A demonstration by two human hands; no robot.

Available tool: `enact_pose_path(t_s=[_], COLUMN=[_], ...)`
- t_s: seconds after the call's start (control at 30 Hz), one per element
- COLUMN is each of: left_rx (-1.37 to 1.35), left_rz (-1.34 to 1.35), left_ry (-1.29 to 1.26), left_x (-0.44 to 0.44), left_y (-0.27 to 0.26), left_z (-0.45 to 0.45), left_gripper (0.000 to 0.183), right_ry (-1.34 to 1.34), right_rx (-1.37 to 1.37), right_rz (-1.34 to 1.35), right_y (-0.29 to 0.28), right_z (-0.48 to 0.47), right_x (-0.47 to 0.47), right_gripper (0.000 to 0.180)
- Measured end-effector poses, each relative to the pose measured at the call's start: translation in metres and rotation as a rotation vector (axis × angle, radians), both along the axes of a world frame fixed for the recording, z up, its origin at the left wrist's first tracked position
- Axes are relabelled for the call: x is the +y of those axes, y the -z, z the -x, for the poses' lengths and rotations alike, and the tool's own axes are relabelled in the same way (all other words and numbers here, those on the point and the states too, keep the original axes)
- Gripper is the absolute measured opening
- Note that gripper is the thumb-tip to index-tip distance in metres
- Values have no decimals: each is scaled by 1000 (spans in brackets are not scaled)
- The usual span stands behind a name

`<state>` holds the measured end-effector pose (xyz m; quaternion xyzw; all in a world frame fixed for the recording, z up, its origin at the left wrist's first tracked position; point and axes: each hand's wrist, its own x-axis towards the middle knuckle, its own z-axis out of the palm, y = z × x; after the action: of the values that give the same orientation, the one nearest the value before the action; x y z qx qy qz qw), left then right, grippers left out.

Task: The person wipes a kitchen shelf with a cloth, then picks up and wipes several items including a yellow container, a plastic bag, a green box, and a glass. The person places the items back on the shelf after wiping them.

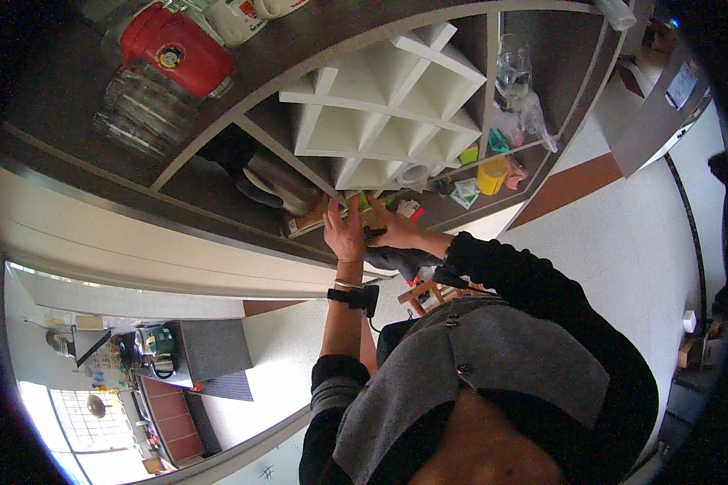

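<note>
Both hands are together at the lower shelf of a dark cabinet, below the white lattice rack [364,130]. My left hand [343,235] reaches forward with its fingers extended beside a yellow-green packet [357,200]. My right hand [395,230] comes in from the right with bent fingers, close to the left one. A small dark thing [374,233] shows between the hands; whether either hand grips it is unclear. Fingers partly hide the items there. Just beyond my right hand lies a small white and red box [410,210].
A yellow container [491,176], a green and white packet [465,193] and a roll of tape [412,174] lie to the right. Left are a dark cylindrical thing [282,176] and a brown box [308,223]. A red canister [176,51] stands higher up. A wooden stool [424,295] is below.
</note>
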<state>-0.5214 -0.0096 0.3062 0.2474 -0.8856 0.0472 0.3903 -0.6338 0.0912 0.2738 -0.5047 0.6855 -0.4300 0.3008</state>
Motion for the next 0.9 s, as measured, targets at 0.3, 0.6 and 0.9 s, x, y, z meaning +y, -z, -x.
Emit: enact_pose_path(t_s=[0.3,0.6,0.9], left_rx=[-27,87,125], left_rz=[164,312,290], left_ry=[-35,-105,-125], left_x=[-6,-17,-21], left_y=[-1,12,17], left_z=[2,15,25], left_gripper=[31,25,26], right_ry=[-5,-65,205], right_rx=[-49,-197,-416], right_rz=[-11,-147,-304], right_y=[-5,-9,-18], right_z=[1,41,87], right_x=[8,88,199], right_gripper=[111,68,50])
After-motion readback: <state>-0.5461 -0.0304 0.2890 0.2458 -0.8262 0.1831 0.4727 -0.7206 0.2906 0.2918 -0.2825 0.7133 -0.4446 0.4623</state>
